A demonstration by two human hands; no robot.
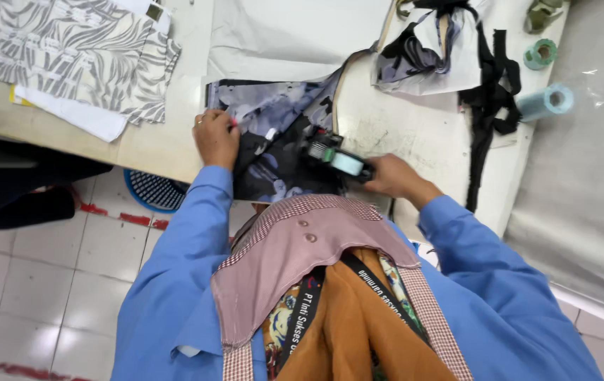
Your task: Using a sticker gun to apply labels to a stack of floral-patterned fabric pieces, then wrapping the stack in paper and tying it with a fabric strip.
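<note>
Pale worktable (168,152) across upper frame, seen from above; white tiled floor (55,268) at lower left, grey sheet (584,176) draped at right.

Dark floral fabric (281,166) at centre, lying over near table edge, part hanging off toward body. Left hand (216,137) pressed flat on fabric's left edge, fingers curled slightly, pinning rather than gripping; something small and pink at fingertips, too small to identify. Right hand (390,176) closed around handle of tagging gun (337,159), nose of gun resting on fabric at centre.

Handling judgement: fabric thin, limp, light, likely to slide and bunch on smooth tabletop; needs holding flat near working point, best taken at an edge or corner, not mid-panel. Overhanging part could drag whole piece off table if released. Gun rigid, light, secure by handle.

Edges and room: near table edge runs directly under fabric, little margin there. Zebra-print pieces (76,56) at upper left, well apart. White sheet (295,35) at upper centre, touching fabric's top edge. Black strips (489,106) and scrap heap (429,49) at upper right, near the gun hand. Tape rolls (545,77) at far right. Bare tabletop between left hand and zebra pieces, also right of gun. Blue basket (154,190) under table edge.
</note>
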